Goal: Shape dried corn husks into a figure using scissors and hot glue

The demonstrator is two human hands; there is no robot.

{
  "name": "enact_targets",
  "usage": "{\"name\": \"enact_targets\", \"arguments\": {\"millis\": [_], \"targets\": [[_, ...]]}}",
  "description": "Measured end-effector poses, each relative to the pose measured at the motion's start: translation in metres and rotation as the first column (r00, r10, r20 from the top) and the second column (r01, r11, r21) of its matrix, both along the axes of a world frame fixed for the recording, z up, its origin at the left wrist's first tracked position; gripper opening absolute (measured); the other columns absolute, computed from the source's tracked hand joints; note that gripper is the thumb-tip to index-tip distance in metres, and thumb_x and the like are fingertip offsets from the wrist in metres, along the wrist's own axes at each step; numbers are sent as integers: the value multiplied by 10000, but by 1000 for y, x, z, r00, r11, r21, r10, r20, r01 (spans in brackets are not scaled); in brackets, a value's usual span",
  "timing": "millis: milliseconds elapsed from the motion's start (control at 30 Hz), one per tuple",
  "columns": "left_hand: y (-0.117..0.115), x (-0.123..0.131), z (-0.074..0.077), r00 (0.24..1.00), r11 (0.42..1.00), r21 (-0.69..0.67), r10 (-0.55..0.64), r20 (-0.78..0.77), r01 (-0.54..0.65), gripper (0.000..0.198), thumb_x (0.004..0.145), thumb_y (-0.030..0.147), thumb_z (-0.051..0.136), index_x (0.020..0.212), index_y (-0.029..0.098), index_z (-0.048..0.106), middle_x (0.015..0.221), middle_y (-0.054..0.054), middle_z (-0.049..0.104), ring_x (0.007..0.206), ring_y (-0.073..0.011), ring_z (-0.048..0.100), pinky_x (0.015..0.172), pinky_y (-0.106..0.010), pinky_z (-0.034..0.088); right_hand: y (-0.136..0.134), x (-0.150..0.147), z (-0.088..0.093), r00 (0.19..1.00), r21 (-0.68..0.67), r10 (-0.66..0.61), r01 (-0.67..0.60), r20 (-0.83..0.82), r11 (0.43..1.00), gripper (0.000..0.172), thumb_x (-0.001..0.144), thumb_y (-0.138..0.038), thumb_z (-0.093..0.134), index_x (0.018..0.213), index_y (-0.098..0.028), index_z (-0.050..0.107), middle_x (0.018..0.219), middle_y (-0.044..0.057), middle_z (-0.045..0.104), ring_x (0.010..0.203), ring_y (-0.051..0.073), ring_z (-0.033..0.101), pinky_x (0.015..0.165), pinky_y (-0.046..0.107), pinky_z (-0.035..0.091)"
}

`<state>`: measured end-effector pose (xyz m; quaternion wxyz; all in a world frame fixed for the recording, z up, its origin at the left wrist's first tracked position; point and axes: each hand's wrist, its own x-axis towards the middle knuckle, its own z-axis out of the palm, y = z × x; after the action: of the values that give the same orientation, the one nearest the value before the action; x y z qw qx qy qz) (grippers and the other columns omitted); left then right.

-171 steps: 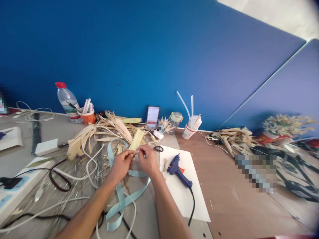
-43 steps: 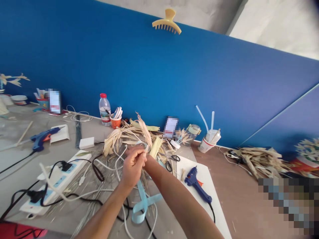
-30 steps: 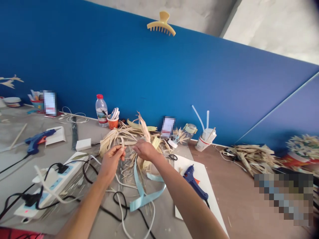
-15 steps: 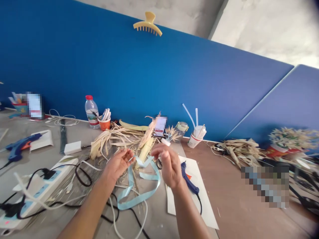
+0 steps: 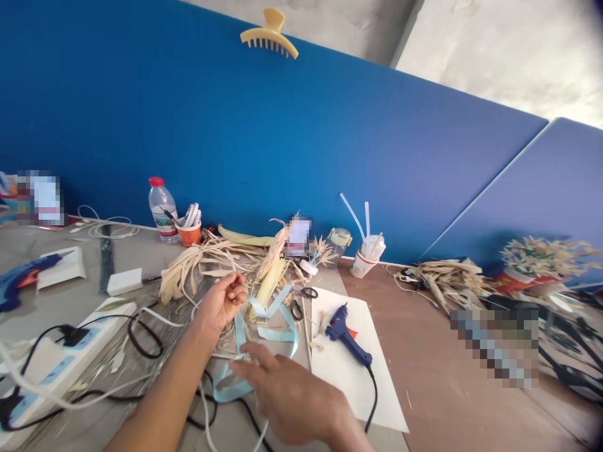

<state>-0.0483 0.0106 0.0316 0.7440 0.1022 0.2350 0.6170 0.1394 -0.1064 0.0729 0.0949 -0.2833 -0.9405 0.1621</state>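
My left hand (image 5: pixel 223 305) is raised over the middle of the table. Its fingers are curled in and the fingertips pressed together; whatever is between them is too small to make out. Lower and to the right, my right hand (image 5: pixel 294 392) reaches leftward over the ribbon, blurred, its front fingers stretched out and slightly apart. A light blue ribbon (image 5: pixel 296 336) lies in loose folds between and below the hands, partly covered by the right one. Black-handled scissors (image 5: pixel 296 310) rest just right of the ribbon. Behind are dried corn husks (image 5: pixel 188 267) and a pale yellow husk piece (image 5: pixel 271 289).
A blue glue gun (image 5: pixel 351 342) lies on white paper (image 5: pixel 386 402) at right. Power strip (image 5: pixel 70 351) and tangled cables occupy the left. A bottle (image 5: pixel 163 210), orange cup (image 5: pixel 189 235) and white cup (image 5: pixel 362 263) line the blue partition (image 5: pixel 282 138). More husks (image 5: pixel 452 279) lie right.
My right hand has dropped down and left, from beside the scissors to over the lower ribbon. My left hand has closed its fingers more. The view has shifted slightly.
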Motion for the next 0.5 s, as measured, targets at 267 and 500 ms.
{"name": "enact_targets", "arguments": {"millis": [267, 500], "targets": [[0, 15, 2, 992, 991, 46, -126, -27, 128, 92, 793, 72, 513, 714, 110, 541, 649, 0, 533, 361, 5, 283, 339, -124, 276, 37, 34, 24, 858, -412, -272, 79, -435, 908, 430, 802, -118, 428, 1202, -240, 530, 1126, 62, 597, 956, 149, 577, 852, 302, 439], [-15, 45, -2, 973, 975, 37, -217, -81, 221, 66, 767, 109, 568, 703, 102, 552, 645, 3, 553, 355, 10, 318, 332, -119, 284, 100, -28, -35, 176, -799, -825, 209, -537, 564, 204, 757, -299, 479, 843, -168, 611, 634, -17, 554, 504, 103, 465, 479, 217, 365]]}}
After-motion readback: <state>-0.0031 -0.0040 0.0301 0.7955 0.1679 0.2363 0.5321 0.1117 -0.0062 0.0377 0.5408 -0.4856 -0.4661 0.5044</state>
